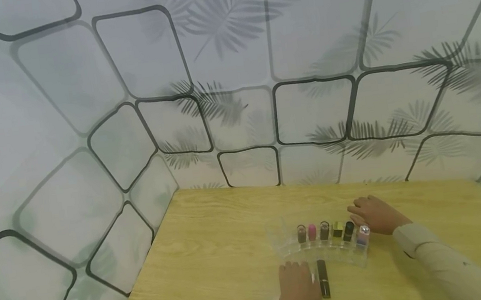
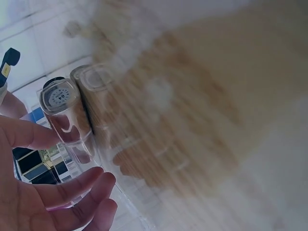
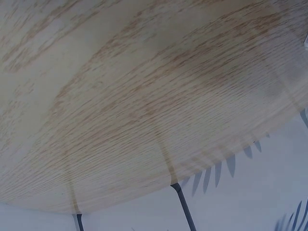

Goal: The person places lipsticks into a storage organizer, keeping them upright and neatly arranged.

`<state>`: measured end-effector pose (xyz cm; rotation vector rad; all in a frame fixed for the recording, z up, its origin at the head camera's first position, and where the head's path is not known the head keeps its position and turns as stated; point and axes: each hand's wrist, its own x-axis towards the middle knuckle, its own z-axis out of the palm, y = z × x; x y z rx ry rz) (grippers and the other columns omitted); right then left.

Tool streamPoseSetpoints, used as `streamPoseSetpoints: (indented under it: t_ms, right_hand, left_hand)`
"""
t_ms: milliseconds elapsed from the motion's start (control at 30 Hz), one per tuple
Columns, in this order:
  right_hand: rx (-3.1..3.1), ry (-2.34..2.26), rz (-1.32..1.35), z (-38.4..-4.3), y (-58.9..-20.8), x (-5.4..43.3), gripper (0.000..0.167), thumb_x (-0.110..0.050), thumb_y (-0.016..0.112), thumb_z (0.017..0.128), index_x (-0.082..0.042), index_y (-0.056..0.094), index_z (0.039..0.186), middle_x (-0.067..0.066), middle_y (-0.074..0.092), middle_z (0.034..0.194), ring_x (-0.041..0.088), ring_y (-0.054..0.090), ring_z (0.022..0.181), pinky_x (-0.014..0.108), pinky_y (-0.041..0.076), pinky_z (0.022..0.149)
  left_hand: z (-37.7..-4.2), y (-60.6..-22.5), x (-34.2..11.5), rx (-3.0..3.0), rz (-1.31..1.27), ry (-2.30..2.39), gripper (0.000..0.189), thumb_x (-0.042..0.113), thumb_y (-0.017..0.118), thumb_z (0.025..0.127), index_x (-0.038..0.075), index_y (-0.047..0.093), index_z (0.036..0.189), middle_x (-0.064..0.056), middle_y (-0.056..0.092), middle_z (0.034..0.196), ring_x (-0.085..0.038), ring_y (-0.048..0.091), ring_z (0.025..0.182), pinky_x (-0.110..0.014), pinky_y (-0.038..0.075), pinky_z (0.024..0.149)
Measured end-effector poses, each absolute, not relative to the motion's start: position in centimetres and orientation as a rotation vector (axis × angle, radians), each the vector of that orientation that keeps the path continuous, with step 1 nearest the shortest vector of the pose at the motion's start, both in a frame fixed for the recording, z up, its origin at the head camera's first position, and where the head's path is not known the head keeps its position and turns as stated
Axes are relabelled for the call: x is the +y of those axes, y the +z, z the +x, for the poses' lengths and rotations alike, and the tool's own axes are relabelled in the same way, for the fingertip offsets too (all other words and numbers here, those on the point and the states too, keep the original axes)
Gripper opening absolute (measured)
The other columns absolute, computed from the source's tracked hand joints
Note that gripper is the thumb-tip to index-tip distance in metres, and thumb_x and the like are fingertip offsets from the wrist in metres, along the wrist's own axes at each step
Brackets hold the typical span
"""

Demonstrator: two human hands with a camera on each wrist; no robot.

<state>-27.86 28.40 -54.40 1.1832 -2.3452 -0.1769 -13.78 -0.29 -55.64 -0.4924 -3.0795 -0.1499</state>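
Note:
My left hand is low over the table, fingers pointing forward, beside a dark cosmetic tube. In the left wrist view a small clear-ended cosmetic container with a round label shows beside the fingers; one fingertip overlaps its edge, and whether it presses there I cannot tell. Ahead sits a clear curved lipstick holder with several cosmetics, including a pink one and a gold one. Past its right end, my right hand hangs loosely bent, with nothing visible in it. The right wrist view shows no hand.
A yellow wood-grain table lies beneath. Patterned walls with dark outlines and leaf prints enclose its back and sides. At the holder's right end is a pinkish cosmetic with a shiny top.

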Motion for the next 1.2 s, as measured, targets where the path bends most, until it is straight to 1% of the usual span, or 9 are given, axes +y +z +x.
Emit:
streamPoseSetpoints:
  t_ms: [167,333,367,567,667,800,1000,1100,1200]
  right_hand:
    - [-2.334,-0.175,1.189,-27.9,-54.3,28.4,0.041,-0.037,0.029,0.102,-0.013,0.06,0.089,0.002,0.056,0.077,0.015,0.051,0.066,0.036,0.044,0.058]
    - [-2.331,-0.177,1.189,-27.9,-54.2,28.4,0.049,-0.039,0.021,0.103,-0.013,0.06,0.09,0.002,0.056,0.077,0.015,0.051,0.065,0.035,0.043,0.058]
    - [-2.336,-0.176,1.188,-27.9,-54.2,28.4,0.048,-0.039,0.021,0.103,-0.013,0.06,0.09,0.002,0.056,0.077,0.015,0.051,0.065,0.035,0.043,0.058]
    - [-2.371,-0.174,1.178,-27.8,-54.2,28.3,0.028,-0.034,0.043,0.098,-0.013,0.06,0.092,0.002,0.056,0.079,0.015,0.052,0.067,0.037,0.044,0.06]
    - [-2.376,-0.181,1.178,-27.8,-54.2,28.3,0.026,-0.034,0.045,0.097,-0.013,0.06,0.093,0.002,0.056,0.079,0.015,0.052,0.068,0.037,0.045,0.061]
    - [-2.372,-0.186,1.18,-27.7,-54.1,28.3,0.03,-0.035,0.04,0.099,-0.013,0.06,0.092,0.002,0.055,0.078,0.015,0.051,0.067,0.037,0.044,0.06]
    - [-2.36,-0.176,1.174,-27.7,-54.0,28.2,0.054,-0.04,0.015,0.102,-0.012,0.06,0.091,0.003,0.055,0.078,0.016,0.051,0.066,0.038,0.045,0.059]
    - [-2.357,-0.172,1.174,-27.6,-54.0,28.2,0.056,-0.04,0.013,0.102,-0.012,0.06,0.091,0.004,0.055,0.078,0.016,0.051,0.066,0.038,0.044,0.059]
    - [-2.355,-0.168,1.177,-27.6,-53.9,28.2,0.053,-0.039,0.017,0.103,-0.011,0.06,0.091,0.004,0.055,0.078,0.017,0.051,0.066,0.038,0.045,0.059]
  left_hand:
    - [-13.8,-55.3,-0.1,-3.108,-0.44,-0.193,0.031,0.039,0.057,0.082,0.008,0.058,0.078,-0.006,0.054,0.069,-0.02,0.046,0.066,-0.032,0.036,0.066]
    - [-13.8,-54.9,0.1,-3.113,-0.43,-0.23,0.033,0.041,0.058,0.083,0.009,0.057,0.074,-0.005,0.053,0.067,-0.019,0.045,0.064,-0.03,0.034,0.064]
    - [-13.8,-54.9,0.1,-3.119,-0.431,-0.231,0.033,0.041,0.058,0.083,0.009,0.057,0.074,-0.005,0.052,0.066,-0.019,0.045,0.064,-0.03,0.034,0.064]
    - [-14.1,-54.8,0.7,-3.182,-0.426,-0.125,0.029,0.035,0.055,0.084,0.008,0.057,0.072,-0.005,0.051,0.065,-0.019,0.044,0.063,-0.032,0.036,0.064]
    - [-14.1,-54.7,1.0,-3.206,-0.411,-0.05,0.026,0.031,0.052,0.086,0.008,0.057,0.074,-0.005,0.051,0.066,-0.02,0.044,0.064,-0.033,0.038,0.066]
    - [-14.0,-54.5,1.3,-3.218,-0.352,-0.069,0.026,0.029,0.05,0.088,0.008,0.059,0.076,-0.006,0.055,0.069,-0.021,0.048,0.069,-0.035,0.041,0.072]
    - [-14.0,-54.3,1.5,-3.233,-0.329,-0.084,0.025,0.029,0.052,0.086,0.006,0.062,0.083,-0.009,0.062,0.078,-0.024,0.059,0.084,-0.039,0.045,0.083]
    - [-14.1,-54.3,1.5,-3.231,-0.326,-0.055,0.025,0.029,0.054,0.085,0.007,0.064,0.083,-0.008,0.063,0.08,-0.025,0.06,0.088,-0.04,0.045,0.086]
    - [-14.1,-54.1,1.6,-3.235,-0.317,-0.024,0.024,0.03,0.054,0.085,0.008,0.065,0.082,-0.006,0.062,0.077,-0.024,0.059,0.084,-0.039,0.045,0.084]
